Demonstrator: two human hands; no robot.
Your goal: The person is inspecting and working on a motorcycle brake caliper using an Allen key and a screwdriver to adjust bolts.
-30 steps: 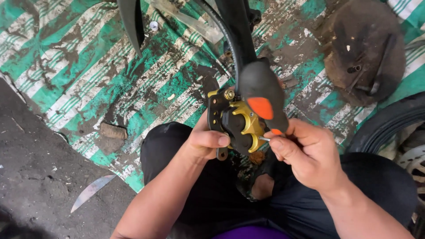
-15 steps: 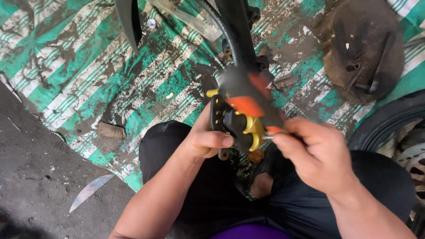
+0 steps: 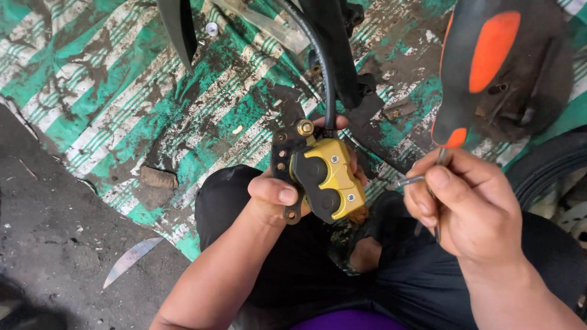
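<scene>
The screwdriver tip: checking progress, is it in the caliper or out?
Out. The right hand holds the screwdriver apart from the gold caliper, which the left hand grips.

A single head-worn camera looks steeply down from above the person's lap, close enough that the forearms enter from the 6 o'clock edge. It faces forward over dark-trousered knees (image 3: 287, 263) toward the green-and-white striped, mud-stained tarpaulin (image 3: 110, 91) filling the 10 to 1 o'clock area. Grey concrete floor (image 3: 49, 244) lies at 8 o'clock. A black rubber tyre (image 3: 544, 165) curves in at 3 o'clock.
</scene>
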